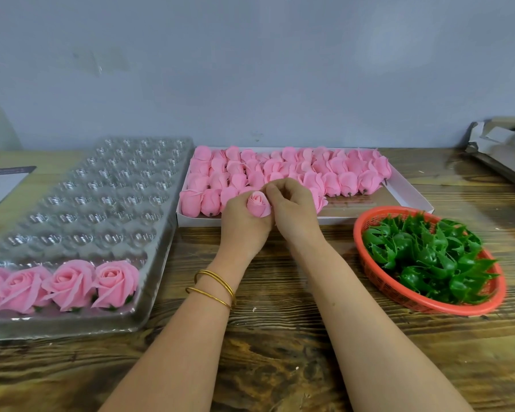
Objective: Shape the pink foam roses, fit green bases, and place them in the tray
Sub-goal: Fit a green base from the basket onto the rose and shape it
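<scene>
Bangled left hand [244, 224] grips pink rosebud [258, 205] at frame centre; right hand [292, 209] pinches its outer petal at 1 o'clock. Best curl petals outward gently, evenly, foam likely tears; green bases [422, 257] at 4 o'clock, clear tray [101, 188] 9 o'clock.

Left hand [244, 226], right hand [293, 211]: fingers [275, 189] curled.

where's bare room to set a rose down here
Bare wooden table between the clear plastic cup tray and the red mesh basket. Empty cups beyond the tray's open pink roses. Crowded: white shallow box of pink foam buds, basket heaped with green plastic bases.
</scene>
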Available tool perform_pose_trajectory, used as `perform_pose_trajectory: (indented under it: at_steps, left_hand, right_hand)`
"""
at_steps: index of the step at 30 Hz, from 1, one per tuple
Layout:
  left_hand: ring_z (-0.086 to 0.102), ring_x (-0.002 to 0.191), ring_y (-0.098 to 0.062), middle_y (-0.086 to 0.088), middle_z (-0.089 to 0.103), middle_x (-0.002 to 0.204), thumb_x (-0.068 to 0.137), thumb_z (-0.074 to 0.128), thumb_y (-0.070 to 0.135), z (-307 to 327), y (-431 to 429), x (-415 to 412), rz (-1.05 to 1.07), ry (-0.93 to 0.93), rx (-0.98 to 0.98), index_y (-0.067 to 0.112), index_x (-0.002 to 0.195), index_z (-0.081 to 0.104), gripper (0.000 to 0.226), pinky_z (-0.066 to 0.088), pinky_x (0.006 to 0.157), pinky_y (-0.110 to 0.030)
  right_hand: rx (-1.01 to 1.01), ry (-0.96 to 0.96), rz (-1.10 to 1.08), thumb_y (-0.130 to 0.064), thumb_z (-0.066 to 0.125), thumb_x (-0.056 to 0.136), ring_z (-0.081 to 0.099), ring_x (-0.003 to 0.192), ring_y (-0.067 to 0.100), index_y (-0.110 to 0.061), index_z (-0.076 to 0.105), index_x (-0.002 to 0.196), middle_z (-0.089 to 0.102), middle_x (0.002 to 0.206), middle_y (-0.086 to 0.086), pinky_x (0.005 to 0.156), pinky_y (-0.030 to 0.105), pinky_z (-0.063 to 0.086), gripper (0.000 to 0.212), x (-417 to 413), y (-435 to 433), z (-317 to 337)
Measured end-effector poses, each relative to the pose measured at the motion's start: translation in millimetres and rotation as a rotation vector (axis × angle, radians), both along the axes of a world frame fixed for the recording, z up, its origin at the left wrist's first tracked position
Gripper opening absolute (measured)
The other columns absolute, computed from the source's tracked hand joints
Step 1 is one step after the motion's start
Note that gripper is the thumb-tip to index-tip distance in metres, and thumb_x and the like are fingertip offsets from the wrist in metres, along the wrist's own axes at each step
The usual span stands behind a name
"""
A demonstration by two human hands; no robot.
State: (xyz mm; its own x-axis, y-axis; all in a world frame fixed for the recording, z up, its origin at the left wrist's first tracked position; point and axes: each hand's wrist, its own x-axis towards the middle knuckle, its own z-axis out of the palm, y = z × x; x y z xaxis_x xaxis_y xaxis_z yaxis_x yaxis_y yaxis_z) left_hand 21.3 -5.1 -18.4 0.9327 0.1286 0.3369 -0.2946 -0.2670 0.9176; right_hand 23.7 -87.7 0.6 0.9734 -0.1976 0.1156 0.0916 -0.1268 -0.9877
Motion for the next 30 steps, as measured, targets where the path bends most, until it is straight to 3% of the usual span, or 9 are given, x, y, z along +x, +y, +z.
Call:
perform_pose_trajectory:
  at_steps: [3, 7, 9, 11, 16, 21, 26, 30]
  left_hand:
    - [0.053, 0.051, 0.004, 0.013, 0.057, 0.055, 0.085, 0.070, 0.012, 2, 0, -2, -0.004, -0.023, -0.003, 0.030, 0.059, 0.057, 0.035, 0.036, 0.048, -0.007]
    - [0.052, 0.057, -0.002, 0.009, 0.060, 0.061, 0.083, 0.068, 0.017, 2, 1, -1, 0.007, 0.004, 0.082, 0.023, 0.064, 0.062, 0.021, 0.037, 0.048, -0.010]
    - [0.053, 0.060, 0.001, 0.010, 0.060, 0.062, 0.085, 0.065, 0.015, 2, 2, 0, 0.014, 0.010, 0.131, 0.014, 0.073, 0.069, 0.013, 0.039, 0.050, -0.009]
    - [0.052, 0.062, 0.003, 0.013, 0.058, 0.062, 0.086, 0.063, 0.011, 2, 2, 1, 0.029, 0.010, 0.164, 0.008, 0.078, 0.071, 0.012, 0.040, 0.053, -0.008]
    - [0.049, 0.055, 0.015, 0.022, 0.052, 0.059, 0.086, 0.063, 0.002, 4, 3, -1, 0.014, -0.012, 0.169, 0.033, 0.066, 0.058, 0.037, 0.037, 0.053, 0.000]
    - [0.047, 0.058, 0.015, 0.025, 0.050, 0.060, 0.087, 0.064, 0.003, 4, 3, -2, 0.016, -0.014, 0.173, 0.029, 0.075, 0.061, 0.028, 0.037, 0.054, 0.001]
    - [0.051, 0.056, 0.000, 0.017, 0.053, 0.047, 0.086, 0.059, 0.000, 1, 3, 1, 0.052, 0.063, 0.081, 0.031, 0.051, 0.052, 0.047, 0.040, 0.048, -0.010]
    - [0.056, 0.061, -0.014, 0.011, 0.057, 0.055, 0.087, 0.056, 0.005, 1, 3, 1, 0.070, 0.095, 0.016, 0.027, 0.051, 0.054, 0.042, 0.051, 0.060, -0.034]
  right_hand:
    - [0.010, -0.073, -0.076, -0.012, 0.055, 0.097, 0.062, 0.087, 0.019, -0.006, 0.064, 0.094, 0.068, 0.092, 0.008, 0.090, 0.043, 0.053, 0.011, -1, -3, 3]
    - [0.026, -0.240, -0.021, -0.006, 0.063, 0.092, 0.058, 0.074, -0.002, -0.019, 0.062, 0.076, 0.062, 0.075, -0.009, 0.077, 0.019, 0.050, 0.021, -8, -4, 11]
    - [0.007, -0.257, 0.047, -0.004, 0.066, 0.089, 0.060, 0.074, -0.004, -0.016, 0.065, 0.074, 0.065, 0.075, -0.008, 0.075, 0.013, 0.049, 0.019, -10, -3, 13]
    - [-0.002, -0.234, 0.086, -0.005, 0.068, 0.088, 0.063, 0.080, 0.003, -0.010, 0.070, 0.078, 0.067, 0.080, -0.003, 0.078, 0.014, 0.050, 0.011, -10, -1, 13]
    - [-0.065, -0.215, 0.108, -0.006, 0.069, 0.088, 0.062, 0.081, 0.010, -0.011, 0.070, 0.079, 0.067, 0.082, 0.001, 0.082, 0.019, 0.050, 0.010, -9, 2, 8]
    - [-0.122, -0.216, 0.099, -0.009, 0.069, 0.088, 0.063, 0.085, 0.011, -0.017, 0.071, 0.078, 0.067, 0.083, -0.003, 0.086, 0.028, 0.051, 0.012, -8, 3, 4]
    - [-0.130, -0.241, 0.142, -0.009, 0.074, 0.084, 0.064, 0.085, 0.009, -0.012, 0.074, 0.081, 0.068, 0.082, -0.004, 0.086, 0.028, 0.053, 0.004, -8, 1, 5]
    - [-0.118, -0.215, 0.196, -0.010, 0.077, 0.082, 0.064, 0.089, 0.003, -0.010, 0.076, 0.089, 0.071, 0.092, 0.001, 0.087, 0.022, 0.052, 0.007, -10, -1, 6]
